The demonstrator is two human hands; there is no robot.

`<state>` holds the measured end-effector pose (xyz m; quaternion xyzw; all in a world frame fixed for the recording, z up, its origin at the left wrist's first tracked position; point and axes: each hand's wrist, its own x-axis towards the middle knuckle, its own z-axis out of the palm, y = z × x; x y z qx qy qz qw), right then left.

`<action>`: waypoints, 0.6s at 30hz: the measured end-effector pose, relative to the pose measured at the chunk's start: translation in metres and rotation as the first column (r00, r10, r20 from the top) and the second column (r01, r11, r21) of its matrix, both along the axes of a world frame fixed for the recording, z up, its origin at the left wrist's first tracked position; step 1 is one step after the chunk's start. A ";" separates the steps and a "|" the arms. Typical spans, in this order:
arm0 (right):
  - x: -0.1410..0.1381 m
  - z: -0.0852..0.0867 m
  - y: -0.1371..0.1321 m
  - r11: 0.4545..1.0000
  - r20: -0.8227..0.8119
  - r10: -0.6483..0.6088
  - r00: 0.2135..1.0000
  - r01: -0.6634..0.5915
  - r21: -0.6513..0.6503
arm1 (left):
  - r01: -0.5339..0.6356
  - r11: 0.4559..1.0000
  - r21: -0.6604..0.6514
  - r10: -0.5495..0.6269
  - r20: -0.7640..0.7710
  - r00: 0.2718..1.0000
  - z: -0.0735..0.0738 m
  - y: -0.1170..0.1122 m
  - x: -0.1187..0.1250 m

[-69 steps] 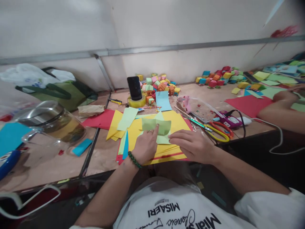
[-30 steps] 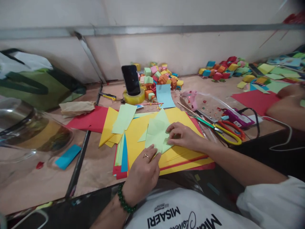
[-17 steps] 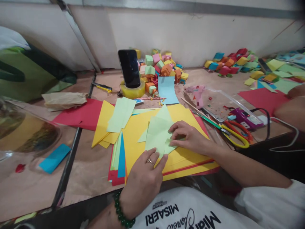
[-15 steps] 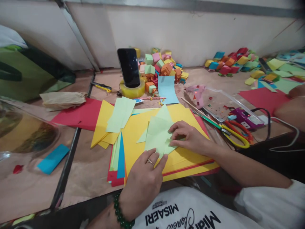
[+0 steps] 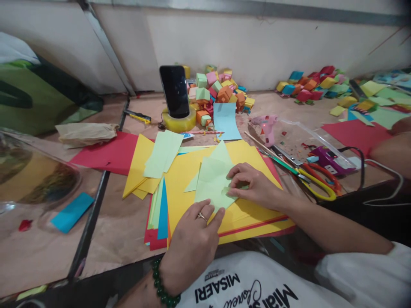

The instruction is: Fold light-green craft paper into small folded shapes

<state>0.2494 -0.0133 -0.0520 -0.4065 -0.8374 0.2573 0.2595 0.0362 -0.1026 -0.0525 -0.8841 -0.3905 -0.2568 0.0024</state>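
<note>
A light green sheet of paper (image 5: 210, 177) with creases lies on a stack of coloured paper, a yellow sheet (image 5: 183, 169) on top. My left hand (image 5: 195, 231) rests at the lower edge of the green sheet, fingers apart and fingertips pressing it down. At the sheet's right side, my right hand (image 5: 248, 184) pinches a small turned-up part of it between thumb and fingers. More light green pieces (image 5: 163, 154) lie at the stack's upper left corner.
A phone (image 5: 175, 92) leans upright in a tape roll (image 5: 180, 122) before piled paper cubes (image 5: 216, 92). Scissors (image 5: 316, 186), a pink glue gun (image 5: 268, 128) and a purple power adapter (image 5: 330, 159) lie right. Another person's arm (image 5: 391, 145) reaches in at the far right.
The small flap under my right fingers now lies flatter against the green sheet. My left hand has hardly moved.
</note>
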 end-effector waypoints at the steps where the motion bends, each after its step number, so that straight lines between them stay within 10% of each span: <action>1: 0.000 0.000 0.000 1.000 0.006 -0.004 1.000 0.004 -0.005 | 0.002 1.000 -0.006 -0.002 0.000 1.000 0.000 0.000 0.000; 18: -0.007 0.007 -0.005 0.999 0.162 -0.038 0.986 0.033 0.037 | 0.013 0.993 -0.120 -0.010 0.028 1.000 -0.005 0.000 0.000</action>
